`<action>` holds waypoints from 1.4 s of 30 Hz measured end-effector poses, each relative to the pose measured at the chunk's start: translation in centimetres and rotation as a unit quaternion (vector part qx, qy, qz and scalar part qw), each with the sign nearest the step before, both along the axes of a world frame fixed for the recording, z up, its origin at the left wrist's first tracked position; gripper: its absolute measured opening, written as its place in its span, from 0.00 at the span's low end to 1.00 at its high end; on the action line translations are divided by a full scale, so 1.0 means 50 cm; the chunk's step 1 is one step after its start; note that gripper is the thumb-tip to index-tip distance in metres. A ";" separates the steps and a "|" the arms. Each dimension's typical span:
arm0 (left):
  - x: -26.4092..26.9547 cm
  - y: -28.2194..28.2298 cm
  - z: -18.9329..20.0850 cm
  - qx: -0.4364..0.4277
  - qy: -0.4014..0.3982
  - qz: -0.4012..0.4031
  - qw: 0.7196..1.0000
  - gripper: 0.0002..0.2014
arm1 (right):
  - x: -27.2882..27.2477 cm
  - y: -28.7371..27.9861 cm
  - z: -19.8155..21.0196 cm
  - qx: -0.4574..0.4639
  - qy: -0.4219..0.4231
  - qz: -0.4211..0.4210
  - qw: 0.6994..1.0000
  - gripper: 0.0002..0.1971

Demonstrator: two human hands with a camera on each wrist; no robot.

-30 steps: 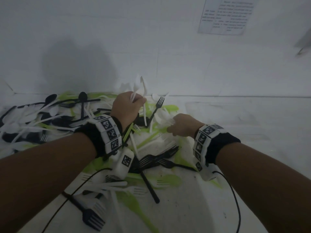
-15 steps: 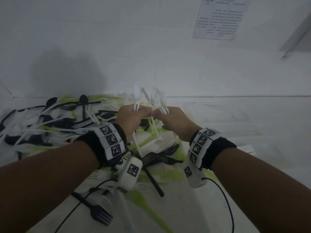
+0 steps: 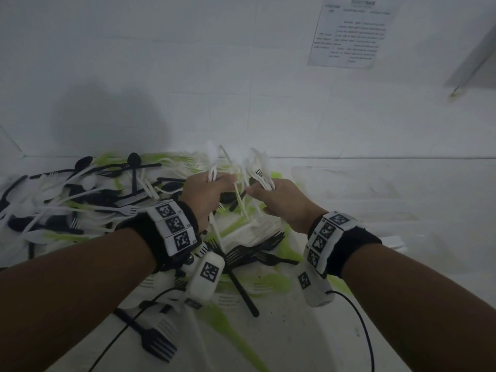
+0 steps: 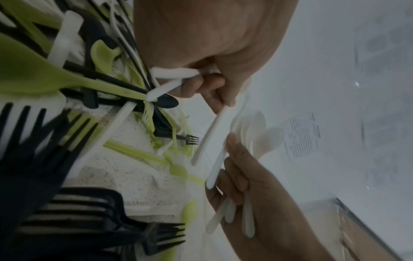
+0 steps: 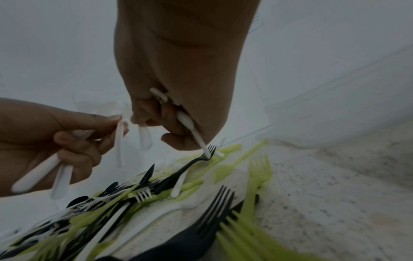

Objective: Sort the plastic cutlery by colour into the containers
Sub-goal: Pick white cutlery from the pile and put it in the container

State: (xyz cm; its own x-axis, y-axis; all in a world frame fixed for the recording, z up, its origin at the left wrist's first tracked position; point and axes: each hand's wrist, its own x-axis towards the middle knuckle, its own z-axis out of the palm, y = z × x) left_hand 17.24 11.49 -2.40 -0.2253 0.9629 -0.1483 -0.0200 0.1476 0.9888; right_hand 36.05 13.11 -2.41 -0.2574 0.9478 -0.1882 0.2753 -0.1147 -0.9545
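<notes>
Both hands are up over the middle of the worktop, close together, each w/ fingers curled round a bunch of white cutlery. Left hand grips white pieces w/ spoon bowls sticking up toward the back wall; handles poke out below the fist in the left wrist view. Right hand grips its own white bunch, bowls up too, handles hanging under the palm. Thumbs nearly meet; can't tell if the two bunches touch.

Under and left of the hands lies the mixed pile: black, white & green forks, spoons, knives, spread from the worktop's left edge to the centre. Black forks lie fanned just below the hands, near the middle. One black fork sits apart toward the near edge, by the left forearm. Green pieces lie toward the near edge.

A printed sheet is stuck on the wall, upper right. No containers can be made out clearly.
</notes>
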 end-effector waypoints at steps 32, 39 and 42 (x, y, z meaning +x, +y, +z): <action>0.069 0.243 -0.081 -0.052 0.558 -0.095 0.823 0.17 | 0.033 0.217 -0.113 -0.004 -0.142 -0.148 0.979 0.15; 0.065 0.261 -0.100 -0.058 0.565 -0.134 0.812 0.10 | 0.033 0.230 -0.132 0.012 -0.222 -0.093 0.971 0.10; 0.054 0.258 -0.099 -0.048 0.549 -0.129 0.824 0.08 | 0.030 0.239 -0.129 0.017 -0.245 -0.082 0.966 0.11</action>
